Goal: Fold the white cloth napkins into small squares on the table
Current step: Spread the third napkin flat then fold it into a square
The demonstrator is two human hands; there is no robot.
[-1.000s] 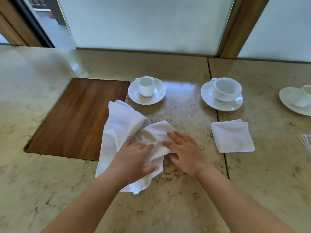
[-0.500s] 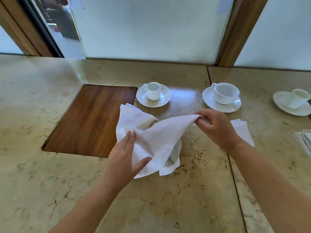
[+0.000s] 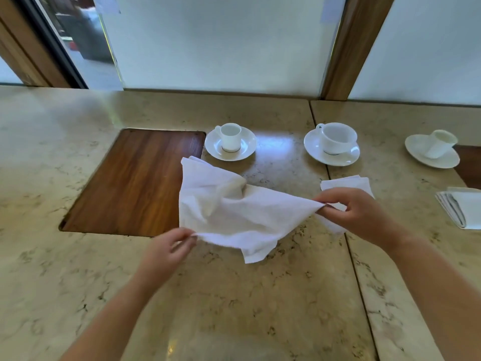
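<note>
A crumpled white cloth napkin (image 3: 234,212) is stretched just above the marble table (image 3: 234,295) between my two hands. My left hand (image 3: 169,250) pinches its near left corner. My right hand (image 3: 359,214) pinches its right corner, lifted off the table. The far left corner lies against the wooden inlay. A folded white napkin (image 3: 348,183) lies behind and under my right hand, partly hidden by it.
A wooden inlay panel (image 3: 132,183) sits left of the napkin. Behind stand a small cup on a saucer (image 3: 230,143), a larger cup on a saucer (image 3: 333,144) and a third cup with saucer (image 3: 434,149). A stack of folded napkins (image 3: 463,209) lies at the right edge.
My right hand pulled a napkin corner out to the right and lifted it. My left hand left the cloth's top and now pinches the near left corner. The napkin has spread out.
</note>
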